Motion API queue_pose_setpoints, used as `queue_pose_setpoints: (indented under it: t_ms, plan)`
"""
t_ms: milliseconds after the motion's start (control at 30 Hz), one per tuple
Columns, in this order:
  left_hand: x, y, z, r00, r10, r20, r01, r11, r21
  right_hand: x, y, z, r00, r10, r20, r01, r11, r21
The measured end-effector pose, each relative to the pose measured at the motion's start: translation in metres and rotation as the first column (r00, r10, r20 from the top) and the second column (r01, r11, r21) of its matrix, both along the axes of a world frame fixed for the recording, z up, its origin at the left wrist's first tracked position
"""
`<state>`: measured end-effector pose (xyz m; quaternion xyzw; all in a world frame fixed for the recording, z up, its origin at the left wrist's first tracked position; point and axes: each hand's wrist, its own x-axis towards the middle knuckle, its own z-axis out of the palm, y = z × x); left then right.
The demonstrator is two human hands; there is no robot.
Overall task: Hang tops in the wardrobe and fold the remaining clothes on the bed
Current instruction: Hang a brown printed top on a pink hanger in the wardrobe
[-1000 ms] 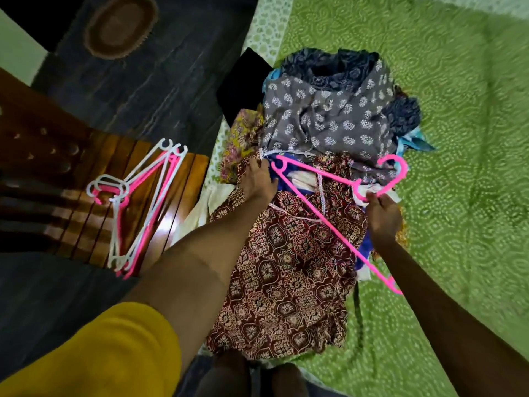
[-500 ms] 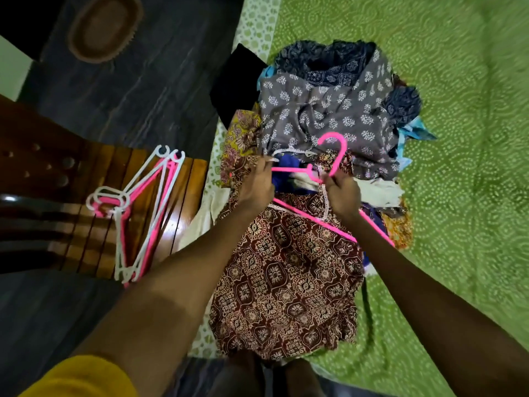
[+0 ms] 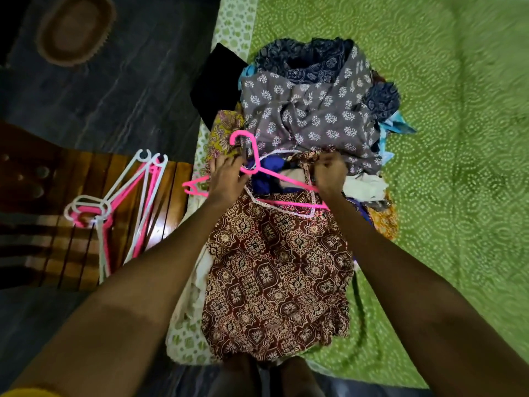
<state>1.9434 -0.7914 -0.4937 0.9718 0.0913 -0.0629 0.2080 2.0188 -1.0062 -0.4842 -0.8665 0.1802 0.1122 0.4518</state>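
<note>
A maroon printed top (image 3: 274,276) lies flat at the near edge of the bed, its white-trimmed neckline away from me. A pink hanger (image 3: 279,179) lies across that neckline, hook pointing up and left. My left hand (image 3: 227,179) grips the hanger by its neck near the hook. At the top's right shoulder, my right hand (image 3: 329,174) pinches the fabric over the hanger's arm. Behind them sits a pile of clothes (image 3: 312,116) with a grey printed garment on top.
The bed has a green patterned sheet (image 3: 458,138). A wooden chair seat (image 3: 57,224) at the left holds several pink and white hangers (image 3: 120,207). A dark floor with an oval mat (image 3: 76,30) lies beyond. A black cloth (image 3: 216,84) hangs off the bed edge.
The hanger has swung round and shifted left, its hook passing from the right side to the left. My left hand took its neck; my right hand moved to the top's right shoulder.
</note>
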Motion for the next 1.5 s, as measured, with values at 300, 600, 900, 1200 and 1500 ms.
queue_pose_setpoints:
  t_ms: [300,600,900,1200,1500]
  plan:
    - [-0.005,0.014,0.002,0.995,0.075,-0.070,-0.094,0.944,-0.316,0.024,-0.030,-0.009,0.952,-0.154,-0.266,0.200,0.967,0.157]
    - [-0.012,0.016,-0.003,0.981,0.192,-0.025,-0.182,0.877,-0.445,0.016,-0.034,0.003,0.883,-0.207,-0.422,0.373,0.855,0.361]
    - [-0.013,0.019,0.001,0.964,0.266,0.028,-0.222,0.854,-0.471,0.017,-0.072,0.008,0.898,-0.150,-0.414,0.363,0.784,0.504]
    - [-0.015,0.020,0.010,0.971,0.222,0.087,-0.162,0.883,-0.440,0.027,-0.074,0.006,0.869,-0.028,-0.494,0.221,0.915,0.337]
    - [-0.019,0.003,0.029,0.981,0.138,0.136,-0.097,0.957,-0.273,0.011,-0.045,0.066,0.930,-0.189,-0.316,0.306,0.872,0.381]
